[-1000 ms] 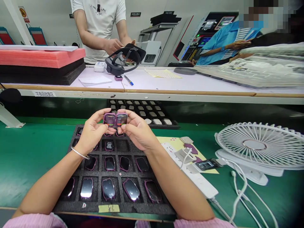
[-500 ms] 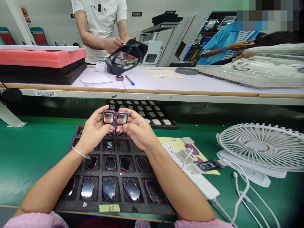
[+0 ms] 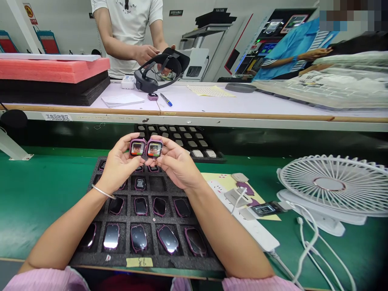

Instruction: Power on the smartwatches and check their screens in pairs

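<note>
Two purple smartwatch bodies with lit screens are held side by side above a foam tray. My left hand (image 3: pixel 120 163) is closed on the left smartwatch (image 3: pixel 137 148), thumb below and fingers at its upper edge. Gripped the same way by my right hand (image 3: pixel 177 163) is the right smartwatch (image 3: pixel 154 149). The two watches touch or nearly touch, screens facing me. Beneath them, the black foam tray (image 3: pixel 153 221) holds rows of similar watches, several with dark screens and a few showing text. My forearms and hands hide parts of the tray.
A white fan (image 3: pixel 329 184) stands at right, near a power strip (image 3: pixel 254 230) with cables and a small black meter (image 3: pixel 265 209). Another tray (image 3: pixel 194 143) lies under the raised shelf (image 3: pixel 194 117). Across it, a person handles a black headset (image 3: pixel 163 68); foam slabs (image 3: pixel 51 70) lie left.
Both hands and watches stay together, shifting very slightly left and up in the picture. The whole view has tilted a little. Both watches remain held.
</note>
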Demonstrator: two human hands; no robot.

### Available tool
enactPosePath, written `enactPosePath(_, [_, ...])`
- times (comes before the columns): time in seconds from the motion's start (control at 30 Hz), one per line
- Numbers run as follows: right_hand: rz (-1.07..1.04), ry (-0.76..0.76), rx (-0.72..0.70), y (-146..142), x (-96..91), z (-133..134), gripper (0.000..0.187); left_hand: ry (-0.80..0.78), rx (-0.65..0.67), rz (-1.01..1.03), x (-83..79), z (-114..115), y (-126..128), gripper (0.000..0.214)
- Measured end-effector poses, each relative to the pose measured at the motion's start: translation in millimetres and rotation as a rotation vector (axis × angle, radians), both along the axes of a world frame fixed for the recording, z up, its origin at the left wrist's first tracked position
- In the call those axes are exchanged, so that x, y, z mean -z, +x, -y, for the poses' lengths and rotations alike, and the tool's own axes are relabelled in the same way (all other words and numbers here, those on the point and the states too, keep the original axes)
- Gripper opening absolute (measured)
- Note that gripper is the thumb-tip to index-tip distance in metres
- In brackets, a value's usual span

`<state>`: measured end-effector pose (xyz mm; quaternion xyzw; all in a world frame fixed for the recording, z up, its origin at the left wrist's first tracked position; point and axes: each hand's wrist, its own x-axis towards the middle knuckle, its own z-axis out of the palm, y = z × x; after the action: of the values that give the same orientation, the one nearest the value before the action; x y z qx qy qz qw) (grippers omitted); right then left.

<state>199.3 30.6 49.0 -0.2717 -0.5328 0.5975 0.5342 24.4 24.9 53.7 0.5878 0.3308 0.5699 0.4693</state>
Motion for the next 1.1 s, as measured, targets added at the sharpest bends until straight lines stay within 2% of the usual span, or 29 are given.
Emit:
enactPosePath(0.33, [-0.005, 0.010, -0.030, -0.4, 0.1, 0.9, 0.048, 0.010, -0.016, 0.001, -1.2, 0.4, -1.6, 0.052])
enactPosePath(0.63, [-0.012, 0.004, -0.024, 0.9, -0.1, -0.6, 0.051, -0.006, 0.013, 0.010, -1.6, 1.3, -0.4, 0.054])
enactPosePath(0.83, [-0.028, -0.029, -0.028, -0.6, 0.6, -1.4, 0.040, -0.012, -0.023, -0.025, -3.5, 0.5, -1.6, 0.044])
enactPosePath(1.1, [-0.024, -0.029, -0.035, -0.6, 1.1, -0.7, 0.039, -0.001, -0.042, -0.046, -4.8, 1.5, -1.8, 0.040])
